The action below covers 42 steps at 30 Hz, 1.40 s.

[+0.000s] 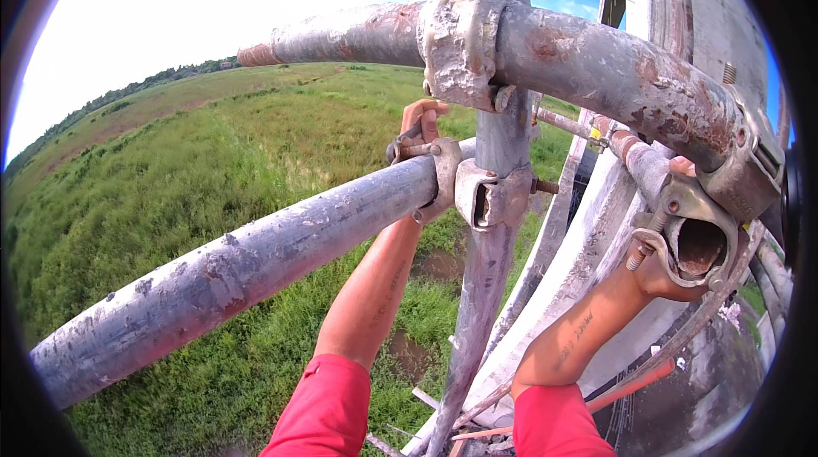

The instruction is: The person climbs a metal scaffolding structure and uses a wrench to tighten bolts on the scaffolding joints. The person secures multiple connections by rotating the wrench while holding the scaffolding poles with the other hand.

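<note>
My left hand (422, 120) reaches up behind a slanting grey scaffold tube (230, 274). Its fingers are curled at the bolt of a scaffold clamp (441, 180) fixed around that tube, close to the upright pole (486, 287). The other half of a coupler (490, 195) sits on the upright. My right hand (660, 276) is wrapped from below around a rusty scaffold pipe (635, 159), by the clamp (660, 227) at its open end. A fingertip shows above the pipe; most of that hand is hidden.
A thick rust-stained horizontal tube (613, 74) crosses above my hands, joined to the upright by a coupler (460, 52). Another coupler (750, 172) holds its right end. A large pale curved structure (716, 22) rises at right. Far below lies a grassy field (187, 167).
</note>
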{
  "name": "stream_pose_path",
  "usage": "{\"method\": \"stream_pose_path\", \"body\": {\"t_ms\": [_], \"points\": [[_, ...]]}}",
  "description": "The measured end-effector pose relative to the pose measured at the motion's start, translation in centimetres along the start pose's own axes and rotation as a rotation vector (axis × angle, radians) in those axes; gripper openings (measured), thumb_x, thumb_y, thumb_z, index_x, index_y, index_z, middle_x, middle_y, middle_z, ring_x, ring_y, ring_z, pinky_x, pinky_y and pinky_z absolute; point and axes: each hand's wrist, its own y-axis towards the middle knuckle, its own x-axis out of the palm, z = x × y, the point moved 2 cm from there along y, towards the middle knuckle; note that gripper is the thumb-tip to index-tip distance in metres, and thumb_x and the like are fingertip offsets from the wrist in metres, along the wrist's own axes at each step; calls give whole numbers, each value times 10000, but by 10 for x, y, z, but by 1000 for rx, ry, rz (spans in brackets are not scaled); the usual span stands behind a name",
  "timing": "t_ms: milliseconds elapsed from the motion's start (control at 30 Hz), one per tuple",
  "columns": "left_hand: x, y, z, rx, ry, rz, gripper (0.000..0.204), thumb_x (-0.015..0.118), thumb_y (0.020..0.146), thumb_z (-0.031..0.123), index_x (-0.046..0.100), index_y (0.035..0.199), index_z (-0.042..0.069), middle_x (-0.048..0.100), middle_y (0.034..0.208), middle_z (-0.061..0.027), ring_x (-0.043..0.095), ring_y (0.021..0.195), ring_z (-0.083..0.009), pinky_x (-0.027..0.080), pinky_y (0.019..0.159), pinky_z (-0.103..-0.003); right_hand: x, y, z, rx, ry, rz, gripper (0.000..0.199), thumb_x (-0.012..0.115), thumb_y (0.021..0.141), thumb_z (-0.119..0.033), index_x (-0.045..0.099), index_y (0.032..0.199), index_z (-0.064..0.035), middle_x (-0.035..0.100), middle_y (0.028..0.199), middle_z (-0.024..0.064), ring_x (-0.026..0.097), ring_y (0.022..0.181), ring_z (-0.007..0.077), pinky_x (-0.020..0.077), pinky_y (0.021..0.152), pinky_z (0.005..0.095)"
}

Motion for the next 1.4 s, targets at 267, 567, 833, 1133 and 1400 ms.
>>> {"method": "stream_pose_path", "body": {"t_ms": [267, 567, 833, 1133, 1400], "points": [[-62, -64, -60, 176, 353, 25, 267, 535, 1067, 258, 545, 1285, 105, 546, 867, 46, 503, 696, -51, 469, 618, -228, -2, -10, 2, -93, -112, -39, 633, 539, 1012, -260, 260, 1465, 82, 483, 1336, 408, 609, 1146, 486, 587, 947, 532], [-187, -101, 19, -734, -437, -361, 292, 440, 1086, 353, 570, 1092, 91, 418, 676, 43, 340, 490, -84, 332, 448, -268, 0, -21, 8, 73, -25, 83, 544, 451, 1046, -235, 285, 1456, 82, 479, 1348, 410, 608, 1142, 488, 577, 942, 546], [-205, -71, 75, -571, -633, -738, 510, 567, 1024, 290, 422, 1447, 46, 621, 1008, -87, 623, 770, -158, 519, 638, -272, 2, -22, 10, 63, 16, 98, 538, 450, 1048, -231, 297, 1442, 103, 503, 1341, 391, 611, 1157, 464, 553, 974, 545], [-183, -20, 195, -19, 326, -928, 314, 579, 1008, 246, 653, 1180, -6, 680, 1050, -135, 645, 929, -172, 505, 845, -364, -2, -16, 5, -16, -154, 94, 963, 552, 920, -637, 287, 1432, 133, 531, 1302, 392, 627, 1114, 476, 565, 957, 540], [-188, 7, 182, -266, 754, -1130, 366, 515, 1042, 315, 668, 1157, 3, 700, 1012, -149, 669, 893, -231, 516, 860, -419, 3, -16, 5, 18, -45, 155, 827, 571, 887, -512, 380, 1340, 153, 568, 1238, 361, 646, 1052, 439, 583, 918, 526]]}}
